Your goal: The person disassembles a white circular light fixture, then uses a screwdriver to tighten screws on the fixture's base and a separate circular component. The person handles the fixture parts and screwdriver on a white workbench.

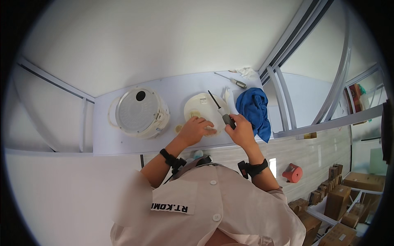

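My left hand (198,129) rests palm down over the near left part of a round cream-white lid (201,107), fingers bent but apart. What lies under those fingers is hidden. In my right hand (241,132) is a screwdriver (224,115) with a grey and black handle. Its dark shaft points away and to the left, over the lid's right side. A small yellowish round piece (178,128) lies just left of my left hand. Further left stands a white rice cooker (139,111) with a grey round top and a carrying handle.
To the right lies a crumpled blue cloth (253,108), beside a white tissue (229,97). A second screwdriver (236,82) is at the back of the white table (107,141). Metal frames border both sides. On the floor are a red stool (292,173) and cardboard boxes (338,201).
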`<action>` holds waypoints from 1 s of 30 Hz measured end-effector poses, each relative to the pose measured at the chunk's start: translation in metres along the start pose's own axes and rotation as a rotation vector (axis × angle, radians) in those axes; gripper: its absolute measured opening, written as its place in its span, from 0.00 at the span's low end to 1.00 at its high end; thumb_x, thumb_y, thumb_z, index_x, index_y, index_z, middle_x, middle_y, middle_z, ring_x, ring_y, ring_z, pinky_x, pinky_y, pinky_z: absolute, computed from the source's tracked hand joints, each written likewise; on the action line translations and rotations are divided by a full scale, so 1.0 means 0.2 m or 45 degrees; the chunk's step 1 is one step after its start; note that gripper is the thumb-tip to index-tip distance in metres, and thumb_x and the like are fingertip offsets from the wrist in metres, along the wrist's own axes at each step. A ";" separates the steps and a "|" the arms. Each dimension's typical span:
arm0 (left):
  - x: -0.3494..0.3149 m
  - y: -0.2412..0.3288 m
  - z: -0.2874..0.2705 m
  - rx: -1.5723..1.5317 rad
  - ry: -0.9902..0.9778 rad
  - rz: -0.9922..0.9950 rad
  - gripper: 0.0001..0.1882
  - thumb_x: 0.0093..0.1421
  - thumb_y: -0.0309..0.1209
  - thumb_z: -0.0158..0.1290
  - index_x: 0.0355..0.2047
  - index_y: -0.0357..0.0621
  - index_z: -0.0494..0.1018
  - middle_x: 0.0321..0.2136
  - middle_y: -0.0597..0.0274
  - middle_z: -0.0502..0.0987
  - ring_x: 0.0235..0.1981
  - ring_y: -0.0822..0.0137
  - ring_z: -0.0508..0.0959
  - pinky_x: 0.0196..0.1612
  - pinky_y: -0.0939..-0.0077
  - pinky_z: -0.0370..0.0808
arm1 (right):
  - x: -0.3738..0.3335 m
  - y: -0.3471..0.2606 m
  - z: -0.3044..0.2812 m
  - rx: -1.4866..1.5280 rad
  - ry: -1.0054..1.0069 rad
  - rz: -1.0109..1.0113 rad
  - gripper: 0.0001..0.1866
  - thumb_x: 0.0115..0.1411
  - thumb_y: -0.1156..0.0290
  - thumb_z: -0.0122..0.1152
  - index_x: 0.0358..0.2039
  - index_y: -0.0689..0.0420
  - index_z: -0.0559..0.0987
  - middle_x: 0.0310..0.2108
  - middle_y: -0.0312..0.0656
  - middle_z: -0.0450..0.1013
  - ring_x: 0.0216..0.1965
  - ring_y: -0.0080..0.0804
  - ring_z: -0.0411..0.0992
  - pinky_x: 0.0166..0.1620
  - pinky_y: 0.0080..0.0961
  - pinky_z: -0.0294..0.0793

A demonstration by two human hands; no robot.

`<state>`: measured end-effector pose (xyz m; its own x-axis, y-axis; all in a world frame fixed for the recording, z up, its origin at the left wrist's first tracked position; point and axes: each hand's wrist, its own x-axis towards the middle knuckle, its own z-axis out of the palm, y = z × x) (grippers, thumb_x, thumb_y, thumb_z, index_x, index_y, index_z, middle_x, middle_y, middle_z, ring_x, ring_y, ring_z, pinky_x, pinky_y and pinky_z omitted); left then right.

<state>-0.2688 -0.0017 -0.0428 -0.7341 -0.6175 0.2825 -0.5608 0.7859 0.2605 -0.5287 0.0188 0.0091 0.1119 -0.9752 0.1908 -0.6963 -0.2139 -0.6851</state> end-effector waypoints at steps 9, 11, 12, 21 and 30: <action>-0.05 -0.05 0.07 0.001 -0.088 -0.038 0.21 0.58 0.25 0.60 0.49 0.63 0.87 0.53 0.72 0.82 0.57 0.64 0.79 0.61 0.61 0.74 | 0.01 -0.01 0.02 -0.023 -0.042 0.025 0.22 0.58 0.68 0.70 0.51 0.65 0.84 0.43 0.54 0.82 0.41 0.52 0.83 0.45 0.40 0.82; -0.06 -0.06 0.08 -0.049 -0.084 -0.052 0.23 0.55 0.24 0.61 0.51 0.60 0.86 0.54 0.72 0.82 0.59 0.63 0.78 0.62 0.60 0.74 | 0.02 -0.01 0.03 -0.032 -0.058 0.019 0.22 0.58 0.68 0.70 0.52 0.65 0.84 0.44 0.54 0.82 0.42 0.53 0.83 0.46 0.40 0.82; -0.07 -0.07 0.08 -0.073 -0.081 -0.060 0.25 0.54 0.23 0.61 0.52 0.59 0.85 0.55 0.71 0.82 0.59 0.62 0.78 0.63 0.60 0.74 | 0.02 -0.01 0.03 -0.023 -0.060 0.013 0.22 0.58 0.68 0.70 0.51 0.65 0.84 0.44 0.54 0.82 0.41 0.52 0.83 0.46 0.40 0.82; -0.03 0.06 -0.13 -0.133 0.161 -0.171 0.27 0.52 0.20 0.58 0.54 0.53 0.83 0.54 0.65 0.81 0.61 0.58 0.77 0.63 0.57 0.74 | 0.07 -0.08 0.00 0.129 -0.023 -0.109 0.20 0.58 0.68 0.67 0.50 0.64 0.84 0.39 0.52 0.80 0.35 0.54 0.80 0.39 0.41 0.80; -0.08 0.24 -0.51 -0.081 0.465 -0.293 0.14 0.59 0.27 0.64 0.46 0.49 0.85 0.48 0.66 0.83 0.53 0.56 0.81 0.57 0.56 0.76 | 0.07 -0.29 -0.10 0.431 0.051 -0.358 0.18 0.65 0.78 0.64 0.55 0.65 0.80 0.41 0.47 0.76 0.36 0.37 0.75 0.41 0.28 0.73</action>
<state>-0.2455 0.0427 0.0605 -0.4025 -0.7566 0.5154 -0.6611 0.6296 0.4080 -0.5017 0.0190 0.0652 0.2319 -0.8749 0.4252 -0.3707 -0.4836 -0.7930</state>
